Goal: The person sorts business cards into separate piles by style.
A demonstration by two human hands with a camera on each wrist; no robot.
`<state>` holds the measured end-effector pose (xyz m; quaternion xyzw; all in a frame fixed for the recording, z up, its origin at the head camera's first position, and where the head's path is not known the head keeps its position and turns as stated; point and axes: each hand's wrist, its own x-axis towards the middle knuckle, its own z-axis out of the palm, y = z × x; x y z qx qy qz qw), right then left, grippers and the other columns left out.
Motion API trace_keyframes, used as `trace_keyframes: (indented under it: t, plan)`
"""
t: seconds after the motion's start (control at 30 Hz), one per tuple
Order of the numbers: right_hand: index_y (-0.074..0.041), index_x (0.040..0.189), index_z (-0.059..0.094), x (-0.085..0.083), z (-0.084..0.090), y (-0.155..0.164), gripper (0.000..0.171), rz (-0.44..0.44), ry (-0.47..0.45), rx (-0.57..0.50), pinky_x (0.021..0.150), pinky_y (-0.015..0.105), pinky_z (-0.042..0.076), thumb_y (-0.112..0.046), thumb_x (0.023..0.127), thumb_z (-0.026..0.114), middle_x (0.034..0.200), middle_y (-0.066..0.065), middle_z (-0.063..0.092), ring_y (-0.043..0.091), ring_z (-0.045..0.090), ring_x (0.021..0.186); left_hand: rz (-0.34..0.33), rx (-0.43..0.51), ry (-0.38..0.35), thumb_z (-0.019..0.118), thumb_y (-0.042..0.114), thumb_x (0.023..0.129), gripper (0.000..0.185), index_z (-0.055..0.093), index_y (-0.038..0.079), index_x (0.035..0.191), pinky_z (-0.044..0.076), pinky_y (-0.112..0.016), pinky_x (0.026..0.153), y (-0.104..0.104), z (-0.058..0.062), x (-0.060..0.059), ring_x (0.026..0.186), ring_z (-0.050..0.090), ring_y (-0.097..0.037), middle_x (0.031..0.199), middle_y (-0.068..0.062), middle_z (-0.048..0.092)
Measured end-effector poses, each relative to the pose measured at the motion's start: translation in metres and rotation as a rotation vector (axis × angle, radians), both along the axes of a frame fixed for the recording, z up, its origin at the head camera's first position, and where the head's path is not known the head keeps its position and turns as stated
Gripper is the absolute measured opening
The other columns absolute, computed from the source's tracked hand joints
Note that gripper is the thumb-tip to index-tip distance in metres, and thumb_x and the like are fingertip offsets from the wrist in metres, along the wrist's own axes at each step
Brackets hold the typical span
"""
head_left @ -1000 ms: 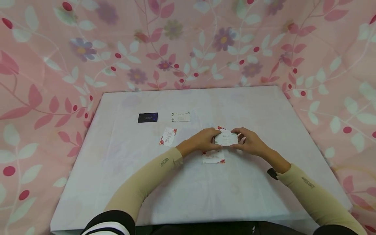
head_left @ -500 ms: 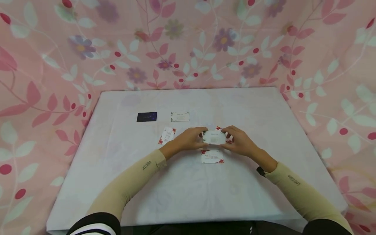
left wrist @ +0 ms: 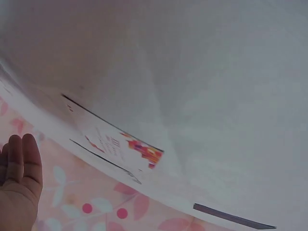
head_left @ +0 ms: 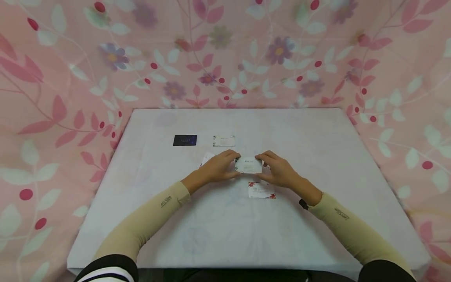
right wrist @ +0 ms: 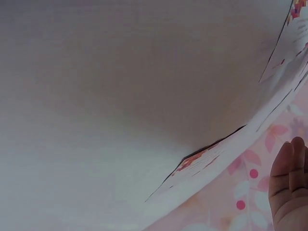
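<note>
Got both hands on one small white card [head_left: 248, 165]: my left hand [head_left: 219, 167] pinches its left edge, my right hand [head_left: 278, 172] pinches the right edge. A red-flowered card [head_left: 261, 190] lies just below my right fingers.

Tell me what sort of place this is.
Probably a staged tabletop recording booth: pink floral cloth walls in a white table, where business cards lie and both hands hold one card.

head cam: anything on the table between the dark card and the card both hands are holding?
Partly. In the head view, a white floral-edged card lies right of the dark card, and the left hand covers another card. The held card is pinched by the right hand too.
</note>
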<state>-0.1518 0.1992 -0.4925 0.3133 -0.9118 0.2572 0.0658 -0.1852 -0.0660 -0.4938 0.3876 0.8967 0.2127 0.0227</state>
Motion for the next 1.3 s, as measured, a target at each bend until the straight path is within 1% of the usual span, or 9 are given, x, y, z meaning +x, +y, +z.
trace_keyframes:
  t: [0.17,0.33,0.47,0.67,0.83,0.9,1.0,1.17,1.3]
  plan:
    - [-0.003,0.130,0.060,-0.010,-0.001,-0.012,0.060,-0.015,-0.030,0.016,0.078,0.034,0.055,-0.025,0.079,0.084,0.124,0.008,0.054,0.021,0.062,0.100,0.003,-0.010,0.039,0.077,0.036,0.085,0.062,0.056,0.007,0.136,0.048,-0.035,0.104,-0.011,0.000,-0.009,0.121,0.058,-0.019,0.132,-0.006,0.060]
    - [-0.003,0.128,0.061,-0.030,0.004,-0.027,0.059,-0.007,-0.030,0.026,0.081,0.036,0.055,-0.025,0.079,0.084,0.121,0.010,0.054,0.021,0.061,0.102,0.047,-0.046,0.067,0.078,0.039,0.084,0.064,0.057,0.006,0.135,0.047,-0.038,0.105,-0.023,0.003,-0.024,0.124,0.058,-0.022,0.132,-0.008,0.061]
    - [-0.003,0.129,0.061,-0.048,0.008,-0.038,0.060,-0.021,-0.061,0.050,0.084,0.036,0.055,-0.028,0.079,0.084,0.121,0.010,0.055,0.022,0.061,0.102,0.084,-0.078,0.037,0.077,0.040,0.085,0.065,0.056,0.008,0.138,0.046,-0.041,0.106,-0.033,0.006,-0.038,0.123,0.058,-0.025,0.134,-0.009,0.060]
    - [-0.005,0.138,0.055,-0.072,0.010,-0.053,0.069,-0.056,-0.103,0.090,0.086,0.037,0.055,-0.031,0.080,0.083,0.127,0.010,0.056,0.022,0.061,0.103,0.122,-0.142,-0.006,0.076,0.039,0.086,0.066,0.053,0.008,0.140,0.043,-0.044,0.109,-0.044,0.015,-0.061,0.128,0.054,-0.027,0.138,-0.010,0.056]
    - [-0.005,0.140,0.053,-0.088,0.009,-0.063,0.067,-0.070,-0.150,0.100,0.086,0.038,0.054,-0.030,0.084,0.080,0.132,0.012,0.053,0.023,0.061,0.105,0.139,-0.152,-0.025,0.077,0.035,0.086,0.064,0.054,0.008,0.139,0.044,-0.046,0.107,-0.049,0.026,-0.074,0.126,0.055,-0.029,0.137,-0.012,0.056]
    - [-0.004,0.140,0.052,-0.095,0.010,-0.065,0.067,-0.079,-0.158,0.100,0.087,0.038,0.053,-0.028,0.084,0.080,0.132,0.013,0.053,0.023,0.061,0.105,0.159,-0.147,-0.034,0.077,0.035,0.086,0.063,0.054,0.008,0.139,0.045,-0.047,0.106,-0.050,0.028,-0.079,0.125,0.054,-0.029,0.137,-0.013,0.055]
    - [-0.003,0.140,0.052,-0.105,0.012,-0.070,0.066,-0.088,-0.176,0.097,0.088,0.038,0.053,-0.027,0.085,0.079,0.132,0.013,0.053,0.023,0.061,0.105,0.199,-0.142,-0.053,0.076,0.034,0.087,0.064,0.053,0.009,0.140,0.045,-0.047,0.105,-0.051,0.028,-0.085,0.124,0.053,-0.030,0.137,-0.014,0.053]
    - [-0.005,0.141,0.051,-0.117,0.012,-0.078,0.063,-0.120,-0.222,0.117,0.090,0.036,0.052,-0.027,0.087,0.077,0.133,0.014,0.049,0.023,0.057,0.106,0.248,-0.159,-0.115,0.073,0.038,0.089,0.068,0.047,0.009,0.145,0.043,-0.047,0.108,-0.054,0.021,-0.094,0.126,0.051,-0.030,0.139,-0.016,0.050]
    - [-0.008,0.143,0.050,-0.125,0.010,-0.083,0.064,-0.161,-0.260,0.124,0.089,0.037,0.051,-0.027,0.088,0.076,0.128,0.014,0.050,0.023,0.057,0.105,0.279,-0.169,-0.151,0.073,0.038,0.089,0.071,0.045,0.010,0.147,0.042,-0.047,0.108,-0.054,0.018,-0.102,0.125,0.052,-0.031,0.139,-0.016,0.049]
